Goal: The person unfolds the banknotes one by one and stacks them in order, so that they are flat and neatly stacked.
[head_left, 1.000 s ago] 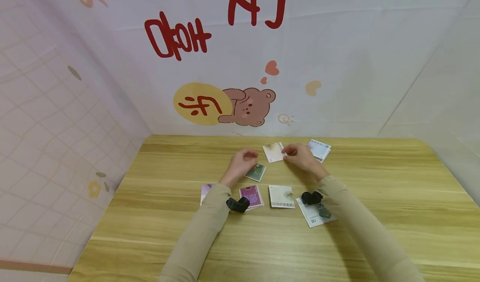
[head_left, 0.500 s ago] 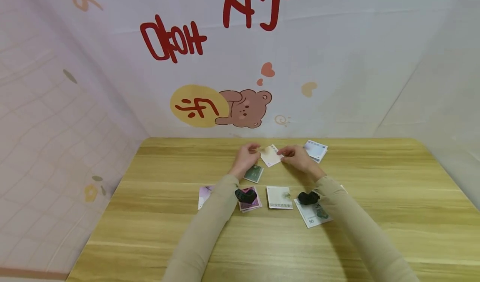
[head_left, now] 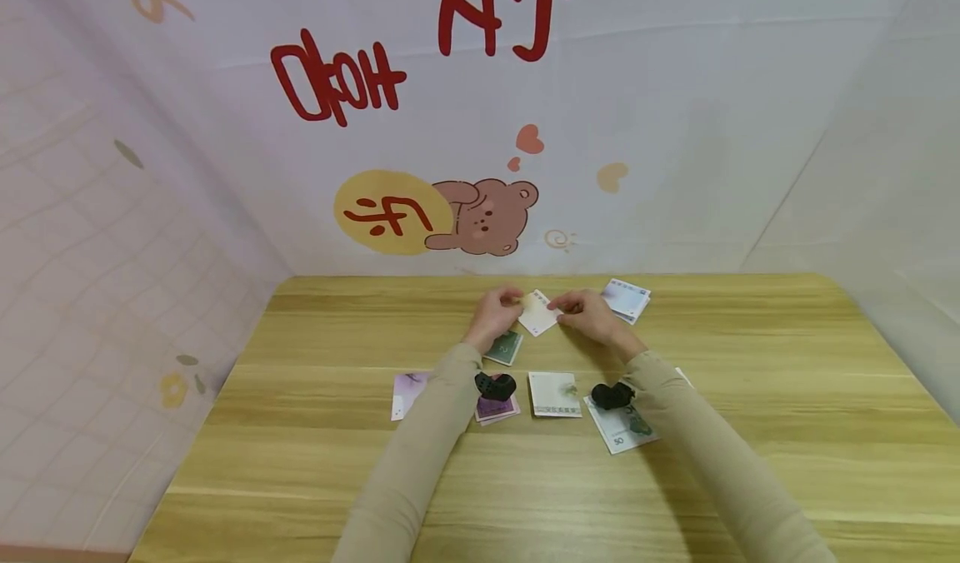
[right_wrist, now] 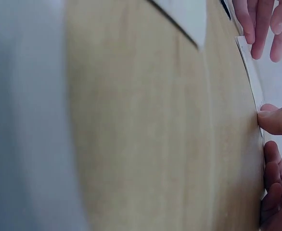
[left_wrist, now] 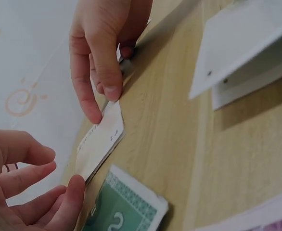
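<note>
Cream note (head_left: 538,312) is between the two hands at the far side of the table (head_left: 540,492), corner toward the person. Right hand (head_left: 594,316): thumb and index pinching the note's right edge. Left hand (head_left: 495,313): thumb and fingers apart, at the note's left end; can't tell if they touch it. Green note (head_left: 505,349) just below the left hand, partly covered. Blue note (head_left: 626,300) off to the right, beyond the right hand.
</note>
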The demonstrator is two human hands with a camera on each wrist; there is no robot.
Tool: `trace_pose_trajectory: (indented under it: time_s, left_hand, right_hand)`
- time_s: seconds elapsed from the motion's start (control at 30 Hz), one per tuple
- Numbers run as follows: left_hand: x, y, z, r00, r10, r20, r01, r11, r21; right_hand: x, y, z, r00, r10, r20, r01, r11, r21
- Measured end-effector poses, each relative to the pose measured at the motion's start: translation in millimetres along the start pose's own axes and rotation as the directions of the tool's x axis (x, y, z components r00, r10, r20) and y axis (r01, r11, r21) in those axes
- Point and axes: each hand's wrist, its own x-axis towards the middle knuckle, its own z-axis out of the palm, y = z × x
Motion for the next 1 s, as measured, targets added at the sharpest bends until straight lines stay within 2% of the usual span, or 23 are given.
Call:
trace_pose_trajectory:
  time_s: [0.1, 0.33, 0.43, 0.7, 0.87, 1.0]
  left_hand:
    - [0.9, -1.5, -2.0, 1.0, -0.001, 0.001, 0.001, 1.0, 0.004]
    - [0.8, 1.0, -2.9, 0.998, 0.002, 0.061, -0.003, 1.0, 0.016]
    - [-0.5, 2.9, -2.5, 0.997, -0.016, 0.074, 0.015, 1.0, 0.015]
    - [3.6, -4.7, -2.6, 0.994, -0.065, 0.083, 0.075, 0.99, -0.121]
    - [-0.9, -3.0, -2.6, 0.994, -0.069, 0.089, 0.079, 0.991, -0.107]
    - [-3.6, -1.4, -1.3, 0.992, -0.07, 0.108, 0.084, 0.988, -0.131]
  right_hand:
    - [0.8, -0.2, 0.5, 1.0, -0.009, 0.005, 0.009, 1.0, -0.009]
    - [0.7, -1.1, 0.9, 0.999, -0.045, -0.006, 0.045, 0.999, -0.005]
    - [0.9, -0.9, 1.2, 0.998, -0.058, -0.006, 0.058, 0.998, -0.016]
    - [1.0, 0.5, 2.7, 0.996, -0.084, -0.003, 0.083, 0.995, -0.05]
    - [1.1, 0.8, 3.1, 0.995, -0.097, 0.008, 0.097, 0.994, -0.043]
    - [0.6, 0.3, 3.9, 0.993, -0.119, 0.008, 0.12, 0.992, -0.049]
